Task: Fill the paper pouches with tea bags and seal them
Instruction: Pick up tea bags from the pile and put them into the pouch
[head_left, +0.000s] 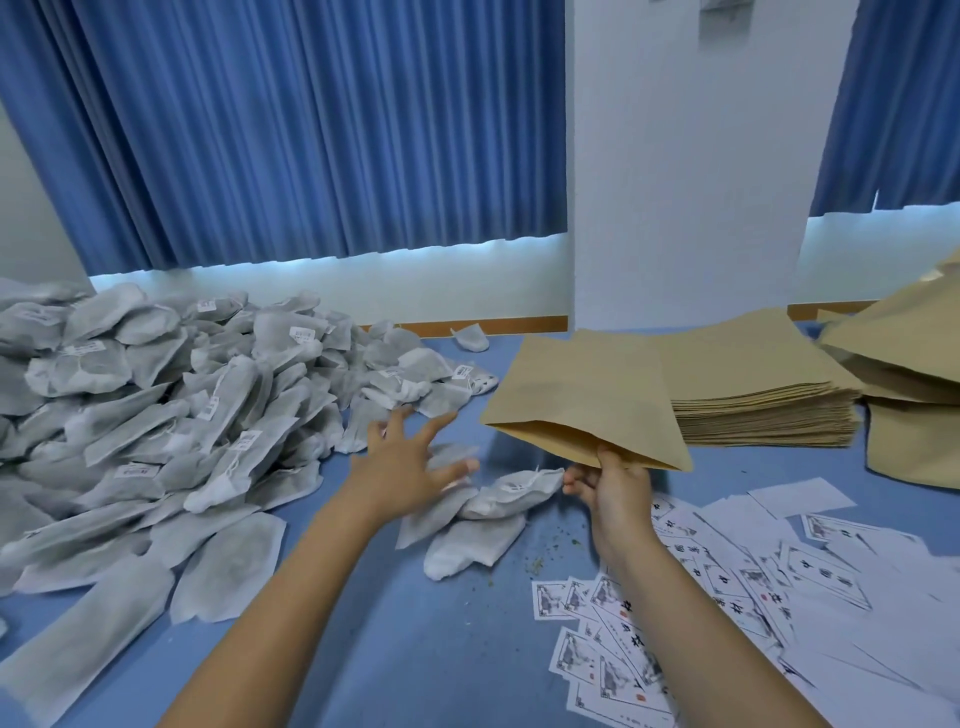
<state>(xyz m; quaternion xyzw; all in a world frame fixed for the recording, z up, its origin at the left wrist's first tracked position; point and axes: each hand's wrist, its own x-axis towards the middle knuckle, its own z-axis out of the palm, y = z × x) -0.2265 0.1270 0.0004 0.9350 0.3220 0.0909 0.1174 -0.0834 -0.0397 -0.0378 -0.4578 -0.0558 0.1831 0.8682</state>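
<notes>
My right hand (613, 483) pinches a brown paper pouch (582, 400) by its lower edge and holds it raised above the blue table, its mouth facing left. My left hand (410, 462) hovers with fingers spread over a few loose grey tea bags (511, 499) at the table's middle; it holds nothing. A large heap of grey tea bags (156, 395) fills the left side.
A stack of flat brown pouches (763, 395) lies at the right, with more pouches (904, 343) behind it. Printed white labels (727, 597) are scattered at the lower right. Blue table (415, 649) surface shows between my arms. Blue curtains and a white wall stand behind.
</notes>
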